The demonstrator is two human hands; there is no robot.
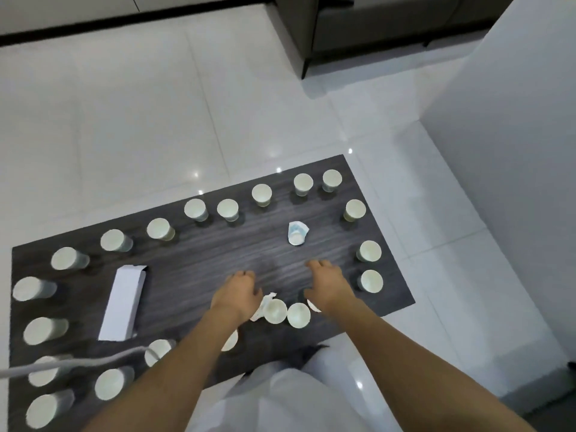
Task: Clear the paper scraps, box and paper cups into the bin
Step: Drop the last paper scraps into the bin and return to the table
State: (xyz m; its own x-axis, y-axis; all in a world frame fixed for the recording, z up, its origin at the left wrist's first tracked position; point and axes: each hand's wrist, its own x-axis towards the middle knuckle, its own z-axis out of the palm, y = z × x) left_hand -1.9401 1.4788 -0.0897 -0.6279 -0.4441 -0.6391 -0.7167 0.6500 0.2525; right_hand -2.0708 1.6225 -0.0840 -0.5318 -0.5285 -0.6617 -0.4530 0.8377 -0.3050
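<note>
Several white paper cups ring the dark wood table (pixel 202 260); two stand near the front, one (pixel 275 310) and another (pixel 298 314). A crushed cup (pixel 297 233) lies toward the far right. A white box (pixel 123 304) lies on the left. Torn paper scraps (pixel 263 304) sit by the front cups. My left hand (pixel 238 291) hovers over the table beside the scraps, fingers loosely curled, holding nothing. My right hand (pixel 327 283) hangs just right of the front cups, fingers pointing down and empty. No bin is in view.
A grey cable (pixel 71 363) crosses the table's near left corner. White tiled floor (pixel 140 120) surrounds the table. A white wall (pixel 514 151) stands at the right and a grey sofa (pixel 374 26) at the back.
</note>
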